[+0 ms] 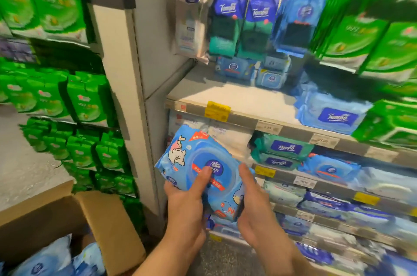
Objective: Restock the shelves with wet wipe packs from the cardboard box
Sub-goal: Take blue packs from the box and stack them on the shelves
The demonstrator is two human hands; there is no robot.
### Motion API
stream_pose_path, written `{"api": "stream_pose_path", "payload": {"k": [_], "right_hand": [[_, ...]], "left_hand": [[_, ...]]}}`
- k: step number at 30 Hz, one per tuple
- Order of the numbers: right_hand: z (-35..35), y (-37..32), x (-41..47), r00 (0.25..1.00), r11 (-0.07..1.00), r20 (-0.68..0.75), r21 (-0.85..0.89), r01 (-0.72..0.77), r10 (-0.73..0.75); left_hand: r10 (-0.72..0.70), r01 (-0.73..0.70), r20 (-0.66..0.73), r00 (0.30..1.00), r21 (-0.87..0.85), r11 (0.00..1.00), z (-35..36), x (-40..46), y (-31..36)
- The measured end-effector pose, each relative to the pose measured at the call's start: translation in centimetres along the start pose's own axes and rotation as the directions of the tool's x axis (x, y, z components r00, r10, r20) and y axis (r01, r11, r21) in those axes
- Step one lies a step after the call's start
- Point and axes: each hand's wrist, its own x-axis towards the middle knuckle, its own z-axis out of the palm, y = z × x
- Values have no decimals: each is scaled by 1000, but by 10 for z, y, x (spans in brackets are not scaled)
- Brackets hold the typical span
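Note:
Both my hands hold blue wet wipe packs (191, 158) in front of the shelves, below the upper shelf board (225, 93). My left hand (187, 203) grips them from the left with its thumb pressed on the round lid. My right hand (255, 205) clasps the right side, where a second pack (225, 205) shows lower down. The cardboard box (97, 215) stands open at the lower left, with more blue packs (52, 257) inside it.
The upper shelf has bare room at its left, with small blue packs (250, 70) at the back and a Tempo pack (331, 113) to the right. Hanging blue and green packs fill the pegs above. Lower shelves are stocked. Green packs cover the left display (85, 99).

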Motion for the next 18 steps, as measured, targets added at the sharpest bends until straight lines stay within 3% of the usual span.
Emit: {"api": "stream_pose_path", "payload": {"k": [4,7,9,13,18], "right_hand": [[-22,-29,5,996,998,64,32,60,-62],[-36,-47,16,990,990,15,36,139,-139],[-43,-58,26,983,982,-16,43,184,-184],[-45,-77,45,964,964,-22,13,265,-265],[-34,-106,77,932,932,-37,-31,360,-361]], "left_hand": [[-4,3,71,997,5,1000,34,5,-12],[29,-32,165,986,18,999,48,18,-2],[89,-96,153,984,41,995,54,35,11],[142,-175,143,979,250,952,66,74,24],[181,-283,263,948,426,860,83,117,23]]}}
